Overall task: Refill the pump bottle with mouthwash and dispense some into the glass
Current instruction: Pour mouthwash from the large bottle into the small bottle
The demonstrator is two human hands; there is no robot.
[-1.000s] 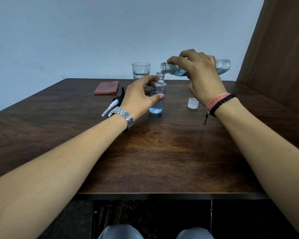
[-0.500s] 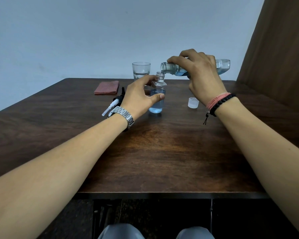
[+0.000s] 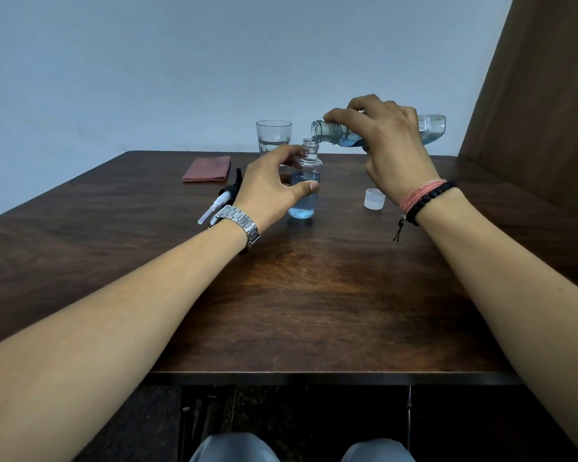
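Note:
A small clear pump bottle [image 3: 303, 195], uncapped and upright, stands mid-table with blue liquid up to about its shoulder. My left hand [image 3: 271, 188] holds it, thumb in front and fingers behind. My right hand [image 3: 386, 141] grips a larger clear mouthwash bottle [image 3: 431, 128], tipped almost level, its open mouth [image 3: 318, 131] just above the small bottle's neck. Some blue mouthwash lies in its lower side. A clear glass [image 3: 273, 135] stands behind, holding a little clear liquid. The black and white pump head [image 3: 222, 201] lies on the table behind my left wrist.
A translucent cap [image 3: 374, 199] rests on the dark wooden table [image 3: 314, 295] under my right wrist. A folded red cloth [image 3: 207, 169] lies at the back left. A brown panel [image 3: 531, 95] rises at the right. My knees show below the table's front edge.

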